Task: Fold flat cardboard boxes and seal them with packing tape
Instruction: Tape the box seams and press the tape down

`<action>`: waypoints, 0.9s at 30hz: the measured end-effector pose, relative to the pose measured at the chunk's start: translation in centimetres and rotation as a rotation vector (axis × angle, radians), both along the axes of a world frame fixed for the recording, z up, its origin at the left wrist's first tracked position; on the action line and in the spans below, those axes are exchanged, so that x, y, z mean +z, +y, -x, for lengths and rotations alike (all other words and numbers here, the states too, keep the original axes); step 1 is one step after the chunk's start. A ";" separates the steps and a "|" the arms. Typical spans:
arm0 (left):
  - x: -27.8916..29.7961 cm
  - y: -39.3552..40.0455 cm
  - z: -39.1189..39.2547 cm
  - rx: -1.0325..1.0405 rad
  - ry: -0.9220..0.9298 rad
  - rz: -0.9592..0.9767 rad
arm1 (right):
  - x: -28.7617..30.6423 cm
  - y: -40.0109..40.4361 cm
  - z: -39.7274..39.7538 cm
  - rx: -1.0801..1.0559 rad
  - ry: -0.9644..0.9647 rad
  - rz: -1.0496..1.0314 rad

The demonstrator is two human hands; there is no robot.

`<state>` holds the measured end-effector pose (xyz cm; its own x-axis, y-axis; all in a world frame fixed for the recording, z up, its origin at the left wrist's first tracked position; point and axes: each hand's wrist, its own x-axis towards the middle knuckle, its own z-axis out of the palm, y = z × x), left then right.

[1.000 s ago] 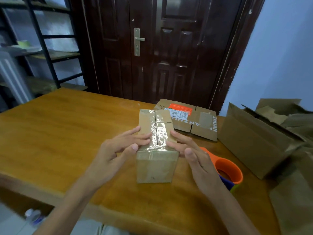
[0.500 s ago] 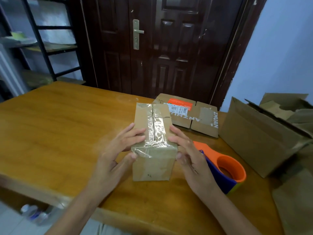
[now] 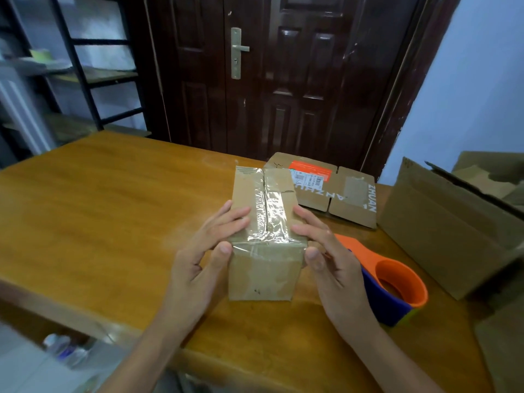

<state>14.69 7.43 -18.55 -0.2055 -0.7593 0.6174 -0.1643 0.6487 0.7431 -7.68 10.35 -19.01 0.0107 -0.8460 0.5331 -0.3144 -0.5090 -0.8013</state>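
A small folded cardboard box (image 3: 263,276) stands on the wooden table (image 3: 99,208), with clear packing tape running along its top seam and over the near edge. My left hand (image 3: 198,265) lies against the box's left side, its fingers straight on the top and its thumb on the near edge. My right hand (image 3: 334,265) mirrors it on the right side, fingers on the top and thumb at the near right corner. An orange and blue tape dispenser (image 3: 397,290) lies on the table just right of my right hand.
A flattened cardboard box with an orange label (image 3: 340,194) lies behind the small box. A large open carton (image 3: 442,228) holding cardboard pieces stands at the right. A dark door (image 3: 283,80) is beyond the table, and a metal shelf (image 3: 85,80) stands at the left.
Both hands have slid slightly toward me along the box's top, and the thumbs now sit at the near edge. The box has shifted a little toward me and to the left.
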 end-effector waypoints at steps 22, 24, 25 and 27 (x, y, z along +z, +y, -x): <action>0.0 1.5 1.9 0.183 0.164 0.063 | 0.0 -0.5 -1.3 -0.141 0.152 0.305; 0.2 1.9 2.2 0.234 0.139 0.065 | 0.5 -0.4 -1.8 -0.170 0.126 0.293; 0.2 2.0 2.3 0.249 0.127 0.062 | 0.7 -0.5 -1.9 -0.189 0.133 0.292; 0.1 2.1 2.3 0.257 0.111 0.053 | 0.7 -0.8 -1.7 -0.226 0.165 0.296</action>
